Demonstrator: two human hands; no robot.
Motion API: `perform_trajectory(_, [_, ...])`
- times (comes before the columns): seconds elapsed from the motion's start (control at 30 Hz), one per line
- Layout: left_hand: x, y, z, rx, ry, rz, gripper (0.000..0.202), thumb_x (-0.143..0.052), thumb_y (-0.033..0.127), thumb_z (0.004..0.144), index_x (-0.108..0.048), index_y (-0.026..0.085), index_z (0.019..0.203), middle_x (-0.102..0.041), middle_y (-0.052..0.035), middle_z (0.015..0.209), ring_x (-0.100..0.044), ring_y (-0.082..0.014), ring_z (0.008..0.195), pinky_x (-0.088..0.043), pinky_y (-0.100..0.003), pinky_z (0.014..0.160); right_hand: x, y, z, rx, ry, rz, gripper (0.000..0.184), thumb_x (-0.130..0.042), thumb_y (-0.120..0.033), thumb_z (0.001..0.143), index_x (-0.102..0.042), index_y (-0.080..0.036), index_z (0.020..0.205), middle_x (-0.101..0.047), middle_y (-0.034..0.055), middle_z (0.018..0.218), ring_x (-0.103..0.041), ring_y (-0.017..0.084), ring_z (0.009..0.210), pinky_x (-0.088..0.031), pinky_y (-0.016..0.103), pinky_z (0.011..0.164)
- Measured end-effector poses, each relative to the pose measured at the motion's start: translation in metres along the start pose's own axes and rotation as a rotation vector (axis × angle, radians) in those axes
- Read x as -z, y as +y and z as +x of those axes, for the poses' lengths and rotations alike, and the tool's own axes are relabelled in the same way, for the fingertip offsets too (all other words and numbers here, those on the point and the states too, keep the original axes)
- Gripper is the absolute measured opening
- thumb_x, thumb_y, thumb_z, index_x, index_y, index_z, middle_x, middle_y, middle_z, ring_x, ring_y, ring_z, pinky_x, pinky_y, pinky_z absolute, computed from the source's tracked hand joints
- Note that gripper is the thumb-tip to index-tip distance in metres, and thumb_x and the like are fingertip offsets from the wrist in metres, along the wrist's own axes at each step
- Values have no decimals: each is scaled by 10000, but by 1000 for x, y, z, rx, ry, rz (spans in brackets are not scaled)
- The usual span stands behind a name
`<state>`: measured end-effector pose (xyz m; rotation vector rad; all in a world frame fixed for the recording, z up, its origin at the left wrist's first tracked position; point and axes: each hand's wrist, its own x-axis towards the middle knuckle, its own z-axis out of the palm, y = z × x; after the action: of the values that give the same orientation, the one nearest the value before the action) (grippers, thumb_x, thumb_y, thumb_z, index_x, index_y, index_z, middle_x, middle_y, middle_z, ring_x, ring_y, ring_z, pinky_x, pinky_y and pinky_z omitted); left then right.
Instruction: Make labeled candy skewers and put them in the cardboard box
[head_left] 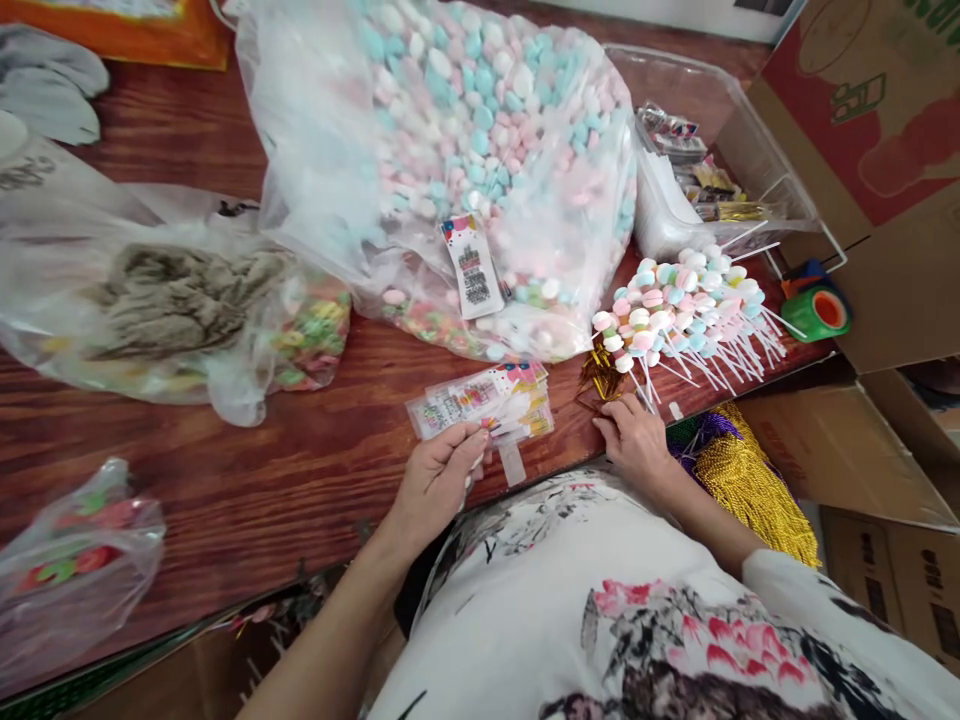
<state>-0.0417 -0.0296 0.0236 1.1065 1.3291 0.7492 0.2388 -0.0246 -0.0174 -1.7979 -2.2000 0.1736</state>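
Floral garment point(637, 610): nearest of all, white with pink and dark flowers, against the near edge of the counter point(247, 465)
Printed packets point(480, 395): flat, overlapping in a loose fan by the near edge of the counter, right of its middle
Left hand point(439, 475): at the near side of the packets, thumb and fingers pinched narrow on a small whitish thing point(477, 464), mostly hidden
Right hand point(634, 435): fingers curled by the near edge, tips at the gold strips; I cannot tell whether it grips one
Gold strips point(602, 372): a small shiny heap between the packets and the candy sticks
Candy sticks point(675, 305): pastel pieces on white sticks, heaped toward the right end, many sticks pointing to the near edge
Big clear bag point(480, 120): pink, blue and white sweets, filling the far middle, with a printed card point(474, 265) lying on it
Clear tub point(757, 120): at the far right corner, small packs inside
Tape roll point(825, 312): green, orange core, at the right end
Grey-brown cloth point(191, 290): on clear plastic, toward the left end
Small bag point(82, 560): near left corner, red and green pieces inside
Gold fringe point(742, 485): below the near edge, right side
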Motion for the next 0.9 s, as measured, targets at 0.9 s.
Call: perform_trajectory(0.9, [-12, 1, -8, 96, 110, -305, 356, -710, 487, 715, -616, 143, 724, -593, 6, 658, -491, -71, 531, -377, -189, 493, 12, -25, 45, 199, -46, 250, 164, -462, -182, 935, -594, -190, 839, -605, 57, 830, -561, 178, 783, -425, 294, 686])
